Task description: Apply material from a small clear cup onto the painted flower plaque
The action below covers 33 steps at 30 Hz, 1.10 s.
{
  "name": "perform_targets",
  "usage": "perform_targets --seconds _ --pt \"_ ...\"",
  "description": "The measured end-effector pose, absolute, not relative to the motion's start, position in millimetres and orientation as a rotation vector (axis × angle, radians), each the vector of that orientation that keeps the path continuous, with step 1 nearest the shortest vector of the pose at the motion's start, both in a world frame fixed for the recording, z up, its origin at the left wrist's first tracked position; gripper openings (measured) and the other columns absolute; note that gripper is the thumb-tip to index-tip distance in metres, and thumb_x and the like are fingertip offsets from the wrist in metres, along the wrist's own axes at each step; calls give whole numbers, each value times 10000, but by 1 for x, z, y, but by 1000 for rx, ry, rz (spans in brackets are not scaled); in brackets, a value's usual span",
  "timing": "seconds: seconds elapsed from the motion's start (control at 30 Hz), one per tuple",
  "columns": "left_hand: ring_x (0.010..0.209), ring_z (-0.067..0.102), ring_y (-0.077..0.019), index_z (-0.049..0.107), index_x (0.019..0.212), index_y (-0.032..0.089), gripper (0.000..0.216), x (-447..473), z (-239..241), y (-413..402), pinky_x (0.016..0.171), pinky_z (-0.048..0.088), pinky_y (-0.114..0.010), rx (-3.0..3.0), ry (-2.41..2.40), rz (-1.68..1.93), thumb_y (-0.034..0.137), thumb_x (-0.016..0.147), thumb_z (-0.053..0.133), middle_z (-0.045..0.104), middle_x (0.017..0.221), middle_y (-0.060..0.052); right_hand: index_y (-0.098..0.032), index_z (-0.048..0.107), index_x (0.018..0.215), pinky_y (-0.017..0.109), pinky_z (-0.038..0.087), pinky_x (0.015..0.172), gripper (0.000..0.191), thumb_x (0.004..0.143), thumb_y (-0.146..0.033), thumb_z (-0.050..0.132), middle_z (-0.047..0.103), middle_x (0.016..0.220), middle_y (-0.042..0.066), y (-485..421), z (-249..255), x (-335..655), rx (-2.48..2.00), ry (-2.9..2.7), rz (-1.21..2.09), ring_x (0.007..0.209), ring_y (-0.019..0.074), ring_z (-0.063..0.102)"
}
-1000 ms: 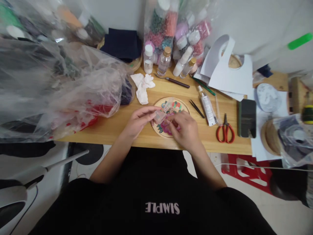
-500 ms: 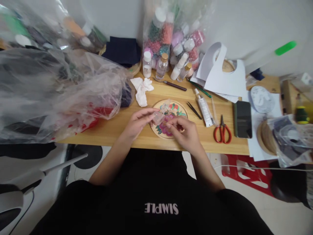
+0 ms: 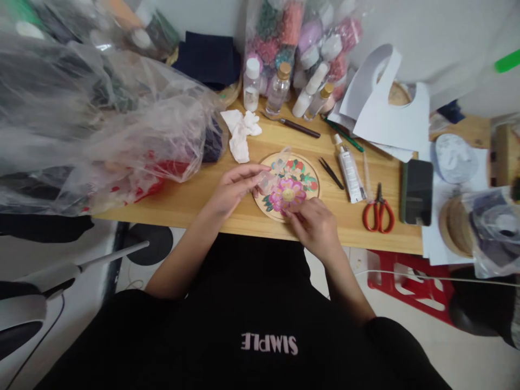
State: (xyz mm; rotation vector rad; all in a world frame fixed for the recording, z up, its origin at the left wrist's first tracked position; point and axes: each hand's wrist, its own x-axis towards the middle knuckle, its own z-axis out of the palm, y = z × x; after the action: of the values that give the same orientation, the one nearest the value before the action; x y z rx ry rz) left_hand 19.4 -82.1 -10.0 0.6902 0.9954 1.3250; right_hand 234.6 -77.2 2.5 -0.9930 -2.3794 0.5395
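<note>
A round wooden disc [image 3: 303, 165] decorated with a pink flower [image 3: 288, 193] and coloured leaves lies on the wooden table [image 3: 195, 200]. My left hand [image 3: 235, 187] pinches a small clear plastic box [image 3: 267, 183] with its lid up, over the disc's left edge. My right hand [image 3: 314, 225] rests at the disc's near edge with its fingers curled together, the fingertips touching the disc just below the flower. What they hold, if anything, is too small to see.
Black tweezers [image 3: 330, 172], a glue tube [image 3: 349, 172], red scissors [image 3: 377, 210] and a phone [image 3: 418, 190] lie right of the disc. A crumpled tissue [image 3: 242, 132], a brown pen [image 3: 298, 129], small bottles [image 3: 279, 89] and bead bags [image 3: 300, 38] sit behind. Big plastic bags [image 3: 97, 124] fill the left side. White paper [image 3: 388, 116] lies at the back right.
My right hand has drawn back from the clear box to the disc's near edge, uncovering the pink flower. The left hand still holds the box. The camera tilted slightly.
</note>
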Motion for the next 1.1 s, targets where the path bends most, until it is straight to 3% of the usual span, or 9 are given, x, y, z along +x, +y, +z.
perform_targets --seconds 0.63,1.1 --pt "626 627 -102 770 881 206 215 19 -9 -83 559 489 -219 694 1000 1314 320 700 797 741 823 -25 -201 640 829 323 454 621 111 916 -211 573 680 729 45 -74 5 235 -960 -2416 522 697 195 570" --pt "624 619 -97 777 893 197 224 19 -9 -83 562 465 -214 695 972 1337 295 693 807 740 798 -14 -204 618 818 301 410 608 105 899 -151 577 610 645 3 -60 23 211 -892 -2222 410 628 164 526"
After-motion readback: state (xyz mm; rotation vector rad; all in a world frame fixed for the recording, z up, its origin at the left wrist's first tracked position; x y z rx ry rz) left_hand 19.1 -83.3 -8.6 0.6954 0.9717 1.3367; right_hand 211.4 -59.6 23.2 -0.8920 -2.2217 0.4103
